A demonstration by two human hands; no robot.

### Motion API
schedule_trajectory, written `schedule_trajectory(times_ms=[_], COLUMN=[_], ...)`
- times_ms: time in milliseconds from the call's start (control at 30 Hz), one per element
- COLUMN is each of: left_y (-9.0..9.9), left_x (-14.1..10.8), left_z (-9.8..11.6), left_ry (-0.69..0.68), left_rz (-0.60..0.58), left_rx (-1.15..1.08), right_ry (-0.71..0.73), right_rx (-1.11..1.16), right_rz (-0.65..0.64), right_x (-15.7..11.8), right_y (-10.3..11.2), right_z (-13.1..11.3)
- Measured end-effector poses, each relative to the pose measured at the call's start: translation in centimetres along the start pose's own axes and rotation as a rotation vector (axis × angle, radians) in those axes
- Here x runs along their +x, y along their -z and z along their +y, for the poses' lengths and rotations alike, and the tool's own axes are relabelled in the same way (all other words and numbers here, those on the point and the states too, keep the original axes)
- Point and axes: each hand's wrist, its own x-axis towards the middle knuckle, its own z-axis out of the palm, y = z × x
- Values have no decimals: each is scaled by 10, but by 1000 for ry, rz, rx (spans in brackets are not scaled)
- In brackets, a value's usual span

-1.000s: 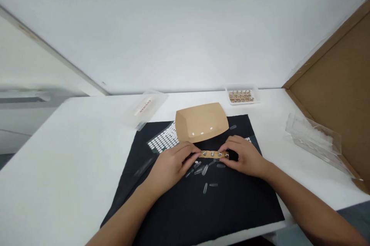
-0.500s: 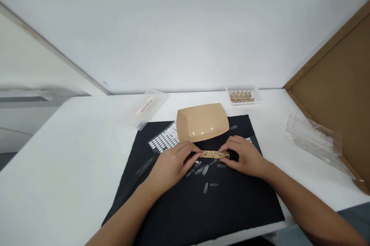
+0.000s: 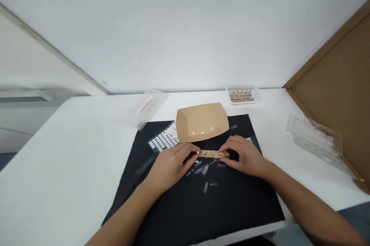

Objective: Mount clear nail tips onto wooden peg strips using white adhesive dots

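A narrow tan strip (image 3: pixel 208 154) with several shiny metal studs lies across the black cloth (image 3: pixel 219 207), between my two hands. My left hand (image 3: pixel 175 161) is pinched at its left end, thumb and forefinger closed. A tiny white piece (image 3: pixel 198 152) shows at those fingertips; how it is held I cannot make out. My right hand (image 3: pixel 244 156) grips the strip's right end between thumb and fingers. Just below the strip, several clear false nail tips (image 3: pixel 205 169) lie scattered, with a small white oval (image 3: pixel 197 161) close to my left thumb.
Behind my hands stands a brown paper tray (image 3: pixel 202 117) holding a few white ovals. A sheet of white oval stickers (image 3: pixel 164 138) lies at its left, near a frosted pouch (image 3: pixel 150 105). Further back is a clear box of studded strips (image 3: pixel 242 95). Clear plastic cases (image 3: pixel 315 138) lie right.
The white piece now shows at my left fingertips, which have shifted very slightly. My right hand and the strip stay in place.
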Motion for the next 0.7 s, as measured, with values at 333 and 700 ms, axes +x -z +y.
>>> schedule_trajectory(times_ms=[333,700], left_y=[-3,-11], left_x=[-2,-1], left_z=[-1,6], left_ry=[122,149], left_rz=[39,162], left_rx=[-91,-179], right_ry=[-3,-4], right_rx=[6,17], right_rz=[5,5], right_x=[0,1], right_y=[-1,1], right_z=[0,-2])
